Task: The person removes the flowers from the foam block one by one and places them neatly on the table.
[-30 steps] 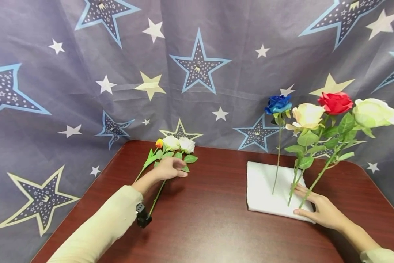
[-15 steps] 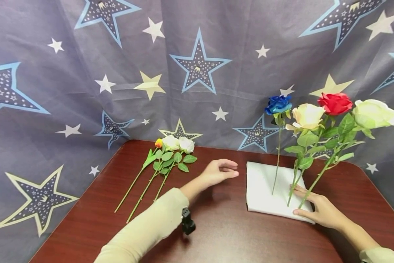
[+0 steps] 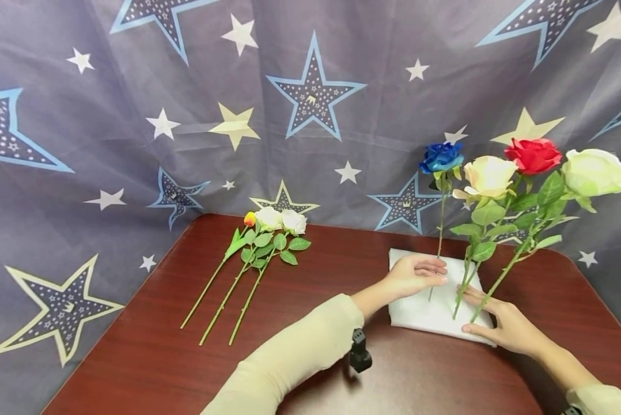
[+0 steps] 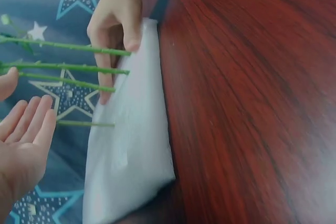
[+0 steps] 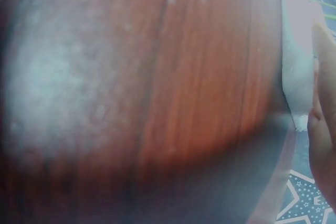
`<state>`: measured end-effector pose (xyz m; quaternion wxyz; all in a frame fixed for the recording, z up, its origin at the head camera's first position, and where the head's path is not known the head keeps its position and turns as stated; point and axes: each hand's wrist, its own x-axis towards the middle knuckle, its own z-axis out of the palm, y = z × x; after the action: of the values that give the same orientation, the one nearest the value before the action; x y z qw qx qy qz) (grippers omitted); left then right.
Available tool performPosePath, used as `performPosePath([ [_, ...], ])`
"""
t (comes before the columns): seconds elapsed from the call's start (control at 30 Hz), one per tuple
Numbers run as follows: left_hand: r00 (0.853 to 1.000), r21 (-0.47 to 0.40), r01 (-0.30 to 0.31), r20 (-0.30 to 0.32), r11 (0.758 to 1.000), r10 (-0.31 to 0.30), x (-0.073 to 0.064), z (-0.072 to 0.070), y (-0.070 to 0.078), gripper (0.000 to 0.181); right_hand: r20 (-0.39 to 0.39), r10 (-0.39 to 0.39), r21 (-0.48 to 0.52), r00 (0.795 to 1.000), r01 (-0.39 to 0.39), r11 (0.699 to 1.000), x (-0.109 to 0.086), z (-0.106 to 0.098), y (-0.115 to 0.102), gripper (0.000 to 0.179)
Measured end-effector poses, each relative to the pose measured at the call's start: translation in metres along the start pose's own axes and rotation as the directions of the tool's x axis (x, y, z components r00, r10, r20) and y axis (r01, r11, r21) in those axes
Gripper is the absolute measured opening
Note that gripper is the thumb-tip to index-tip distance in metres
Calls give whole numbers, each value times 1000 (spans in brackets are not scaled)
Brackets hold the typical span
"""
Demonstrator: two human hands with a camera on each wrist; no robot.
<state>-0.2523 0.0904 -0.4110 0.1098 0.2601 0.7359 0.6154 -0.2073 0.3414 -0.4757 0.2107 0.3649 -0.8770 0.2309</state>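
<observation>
Blue rose (image 3: 441, 157) stood nearly upright in the block (image 3: 411, 311), its thin stem (image 3: 441, 225) probably light, flexible and best pinched low, while the left hand (image 3: 410, 275), fingers extended, hung beside it, contact unclear, and the right hand (image 3: 515, 328) rested spread on the block.

2 forearms (image 3: 301, 339) extended; left fingers (image 4: 45, 128) loosely straight.

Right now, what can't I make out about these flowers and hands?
Head view: part of the blue rose's stem, behind the left hand; touching or not, I can't tell.
Left wrist view: tops of the green stems, beyond the left edge or behind that hand.
Right wrist view: much of the right hand, beyond the right edge; table blurred.
</observation>
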Motion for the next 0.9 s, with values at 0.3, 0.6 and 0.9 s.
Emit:
performPosePath([
  [0.3,998,25,23,-63,999,-21,14,31,9,28,2,-6,-18,1000,6,1000,0,-1,0,67],
  [0.6,974,134,68,-225,989,-37,15,46,12,20,12,17,1,1000,-17,1000,0,-1,-3,62],
  [0.9,958,186,20,-285,982,35,11,46,13,15,14,8,10,1000,-8,1000,0,-2,-2,65],
])
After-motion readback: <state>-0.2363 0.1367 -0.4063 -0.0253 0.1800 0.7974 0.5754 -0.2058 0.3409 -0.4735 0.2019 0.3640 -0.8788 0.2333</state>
